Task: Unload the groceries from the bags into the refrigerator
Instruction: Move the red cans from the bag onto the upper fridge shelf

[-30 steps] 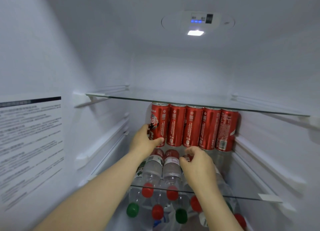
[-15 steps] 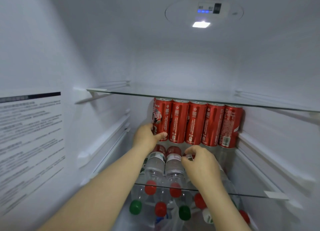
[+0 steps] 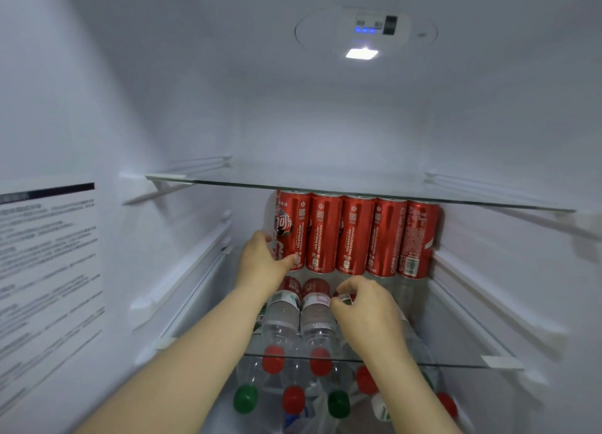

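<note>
Refrigerator interior: five red cans (image 3: 355, 235) stand in a row at the back of a glass shelf (image 3: 456, 363). The leftmost can (image 3: 291, 228) is gripped by the left hand (image 3: 264, 264). The right hand (image 3: 365, 306) is curled over a lying water bottle (image 3: 346, 297). The can is best kept upright and pressed flush against its neighbour.

A white printed sheet with a dark top stripe (image 3: 49, 254) sits at left; overhead, a round white panel (image 3: 319, 32) bears a lit square lamp (image 3: 361, 54).
</note>
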Demonstrator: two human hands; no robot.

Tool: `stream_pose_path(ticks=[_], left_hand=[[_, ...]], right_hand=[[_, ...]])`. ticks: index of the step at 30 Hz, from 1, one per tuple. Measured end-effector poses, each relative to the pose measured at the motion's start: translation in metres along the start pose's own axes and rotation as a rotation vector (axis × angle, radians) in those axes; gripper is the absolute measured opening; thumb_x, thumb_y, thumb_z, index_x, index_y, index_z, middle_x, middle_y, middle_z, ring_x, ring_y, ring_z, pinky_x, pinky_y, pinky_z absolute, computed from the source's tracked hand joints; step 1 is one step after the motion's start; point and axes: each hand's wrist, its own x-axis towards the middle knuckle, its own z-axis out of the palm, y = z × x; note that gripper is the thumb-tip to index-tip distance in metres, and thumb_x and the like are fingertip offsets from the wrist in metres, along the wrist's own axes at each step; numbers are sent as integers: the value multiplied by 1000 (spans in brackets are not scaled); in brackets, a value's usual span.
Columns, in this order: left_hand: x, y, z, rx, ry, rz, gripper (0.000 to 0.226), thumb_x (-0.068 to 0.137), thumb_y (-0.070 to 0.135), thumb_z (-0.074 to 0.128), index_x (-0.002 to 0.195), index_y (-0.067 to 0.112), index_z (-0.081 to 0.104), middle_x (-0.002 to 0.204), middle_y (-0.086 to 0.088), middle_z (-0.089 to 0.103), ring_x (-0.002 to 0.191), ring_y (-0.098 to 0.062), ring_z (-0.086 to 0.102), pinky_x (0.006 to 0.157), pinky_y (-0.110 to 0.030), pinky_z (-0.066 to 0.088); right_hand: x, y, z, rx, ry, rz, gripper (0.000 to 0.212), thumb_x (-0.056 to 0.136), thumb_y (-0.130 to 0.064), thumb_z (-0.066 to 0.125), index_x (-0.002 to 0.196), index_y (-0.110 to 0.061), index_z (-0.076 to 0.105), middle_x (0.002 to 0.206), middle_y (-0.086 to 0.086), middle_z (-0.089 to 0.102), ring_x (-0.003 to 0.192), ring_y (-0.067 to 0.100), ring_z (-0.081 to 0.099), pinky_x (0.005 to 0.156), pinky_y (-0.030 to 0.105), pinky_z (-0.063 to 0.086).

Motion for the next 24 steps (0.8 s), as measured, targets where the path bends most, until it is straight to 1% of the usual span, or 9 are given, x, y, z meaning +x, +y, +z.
stream_pose_path(ticks=[5, 9, 11, 14, 16, 18, 19, 22, 24], left_hand=[[-30, 1, -11, 83, -77, 19, 56, 82, 30, 70, 127, 11, 44, 126, -7, 52, 111, -22, 52, 79, -27, 38], [-47, 0, -19, 79, -85, 84, 47, 85, 28, 67, 127, 14, 48, 119, -2, 57, 96, -12, 48, 79, -24, 37], [-50, 1, -22, 88, -100, 115, 44, 86, 28, 66, 125, 14, 50, 113, 2, 57, 95, -10, 48, 79, -25, 39], [-52, -1, -21, 164, -170, 150, 37, 84, 30, 65, 117, 16, 55, 110, 2, 60, 101, -17, 55, 85, -32, 48], [-51, -3, -19, 215, -187, 174, 35, 83, 32, 64, 113, 16, 57, 108, -1, 61, 103, -21, 55, 88, -37, 50], [-53, -2, -17, 266, -188, 230, 33, 83, 34, 63, 110, 16, 58, 106, -1, 59, 102, -21, 54, 86, -33, 48], [-55, -2, -16, 281, -194, 265, 31, 84, 35, 63, 109, 16, 58, 105, 0, 58, 101, -21, 53, 82, -30, 46], [-65, 2, -14, 268, -216, 334, 25, 87, 35, 60, 102, 16, 58, 95, 2, 55, 94, -19, 55, 74, -28, 45], [-73, 7, -14, 228, -235, 359, 27, 86, 33, 62, 107, 17, 59, 101, 2, 60, 96, -19, 57, 81, -33, 50]], right_hand=[[1, -1, 0, 0, -3, 4, 23, 85, -26, 61, 106, -19, 67, 103, -5, 67, 97, 13, 60, 81, 31, 51], [0, -4, -3, -8, -8, 15, 19, 85, -24, 61, 102, -19, 67, 100, -6, 68, 94, 13, 61, 80, 30, 51], [0, -3, -8, -18, -35, 21, 20, 84, -25, 62, 102, -19, 68, 97, -7, 68, 90, 11, 62, 80, 32, 53], [-4, 3, -20, -93, -79, 26, 20, 85, -28, 63, 103, -22, 67, 99, -7, 67, 88, 10, 62, 81, 33, 54], [-8, 9, -30, -167, -89, 18, 20, 87, -29, 63, 105, -23, 66, 102, -8, 66, 87, 7, 60, 78, 25, 52], [-16, 14, -41, -229, -91, 20, 20, 89, -31, 62, 107, -23, 65, 104, -9, 65, 86, 5, 57, 71, 17, 45], [-21, 17, -47, -259, -90, 35, 21, 91, -32, 60, 109, -23, 64, 105, -8, 64, 88, 5, 57, 71, 17, 44], [-38, 21, -68, -360, -75, 72, 22, 91, -33, 57, 108, -23, 66, 108, -7, 67, 94, 9, 61, 82, 26, 50], [-50, 23, -85, -400, -64, 93, 22, 89, -32, 58, 107, -23, 68, 109, -6, 68, 97, 11, 62, 87, 30, 51]])
